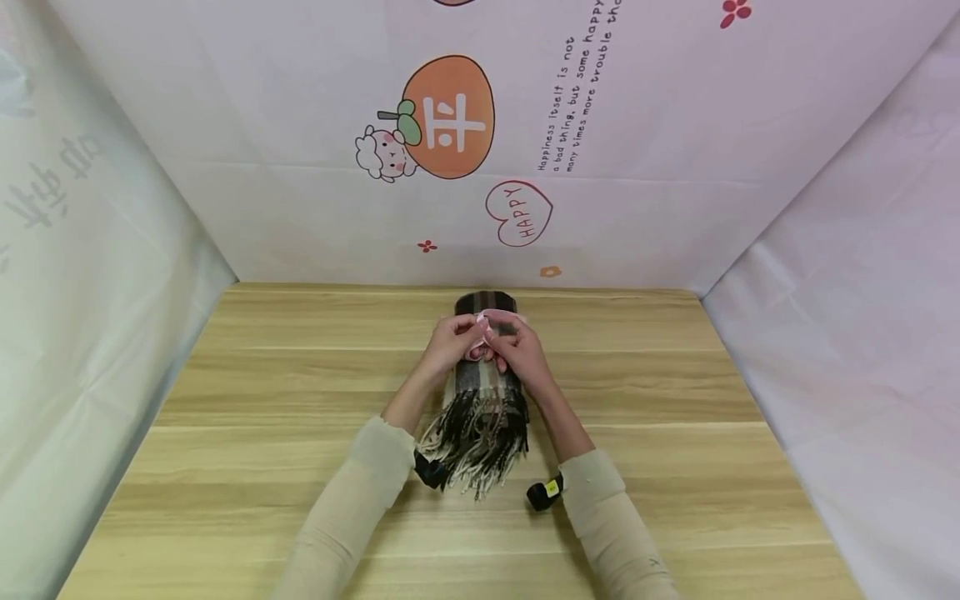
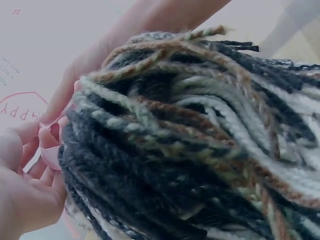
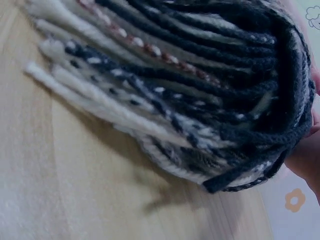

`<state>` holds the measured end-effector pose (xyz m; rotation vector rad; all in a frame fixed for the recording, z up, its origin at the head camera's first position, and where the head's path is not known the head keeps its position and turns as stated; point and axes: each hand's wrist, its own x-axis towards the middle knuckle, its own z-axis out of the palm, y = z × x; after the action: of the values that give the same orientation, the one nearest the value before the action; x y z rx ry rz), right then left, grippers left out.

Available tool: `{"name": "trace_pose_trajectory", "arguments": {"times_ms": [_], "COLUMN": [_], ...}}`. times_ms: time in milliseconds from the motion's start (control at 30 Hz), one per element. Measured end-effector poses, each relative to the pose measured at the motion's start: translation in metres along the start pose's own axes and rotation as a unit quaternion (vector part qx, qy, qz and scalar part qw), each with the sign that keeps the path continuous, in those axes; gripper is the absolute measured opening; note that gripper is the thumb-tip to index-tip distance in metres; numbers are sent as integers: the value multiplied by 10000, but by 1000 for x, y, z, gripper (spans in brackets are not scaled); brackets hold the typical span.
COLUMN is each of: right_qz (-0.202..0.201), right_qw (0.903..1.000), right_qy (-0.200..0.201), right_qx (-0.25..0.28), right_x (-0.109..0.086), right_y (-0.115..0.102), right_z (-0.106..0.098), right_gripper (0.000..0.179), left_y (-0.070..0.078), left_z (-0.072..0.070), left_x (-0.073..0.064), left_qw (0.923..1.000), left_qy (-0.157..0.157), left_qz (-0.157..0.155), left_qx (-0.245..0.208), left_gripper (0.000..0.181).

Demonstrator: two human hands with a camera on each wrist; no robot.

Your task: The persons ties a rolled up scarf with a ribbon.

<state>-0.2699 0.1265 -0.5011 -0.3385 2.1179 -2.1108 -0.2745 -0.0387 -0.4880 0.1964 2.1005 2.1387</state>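
A rolled plaid scarf [image 1: 487, 379] in black, grey and brown lies on the table, its fringe [image 1: 480, 442] pointing toward the person. Around its upper part runs a pink ribbon [image 2: 51, 156]. Above the roll, my left hand [image 1: 450, 340] pinches the ribbon between thumb and fingers. From the other side, my right hand [image 1: 522, 354] pinches it too, and the two hands nearly meet. The fringe fills much of both wrist views. In the right wrist view it hides most of the right hand [image 3: 306, 155], and the ribbon is out of sight there.
The scarf lies on a wood-grain table [image 1: 300, 400], close to the printed white backdrop [image 1: 300, 208] at the far edge. Black wrist devices, one with a yellow label [image 1: 552, 487], show beside the sleeves. White sheets [image 1: 840, 275] hang on both sides.
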Motion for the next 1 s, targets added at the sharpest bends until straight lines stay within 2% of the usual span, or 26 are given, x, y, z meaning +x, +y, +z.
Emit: {"name": "trace_pose_trajectory", "arguments": {"times_ms": [100, 200, 267, 467, 567, 767, 1000], "right_qz": [151, 418, 615, 938, 964, 878, 455], "right_qw": [9997, 9988, 9973, 9889, 9832, 9720, 9621], "right_qy": [159, 178, 189, 412, 540, 820, 949], "right_qx": [46, 180, 364, 1075, 1456, 2019, 2515], "right_x": [1, 2, 2, 2, 3, 1, -3], "right_y": [1, 1, 0, -4, -7, -11, -8], "right_z": [1, 2, 2, 5, 8, 9, 7], "right_gripper": [28, 42, 45, 34, 26, 28, 24], "left_y": [-1, -2, -2, -3, -4, -7, -7], "left_z": [1, 2, 2, 4, 4, 6, 8], "left_x": [0, 0, 0, 0, 0, 1, 0], "left_qw": [9999, 9998, 9998, 9996, 9992, 9977, 9989], "left_qy": [47, 28, -6, -104, -90, 83, 93], "left_qz": [148, 189, 176, 275, 373, 615, 442], "left_qx": [34, -7, -74, -2, 109, 260, -114], "left_gripper": [24, 24, 25, 26, 28, 31, 30]}}
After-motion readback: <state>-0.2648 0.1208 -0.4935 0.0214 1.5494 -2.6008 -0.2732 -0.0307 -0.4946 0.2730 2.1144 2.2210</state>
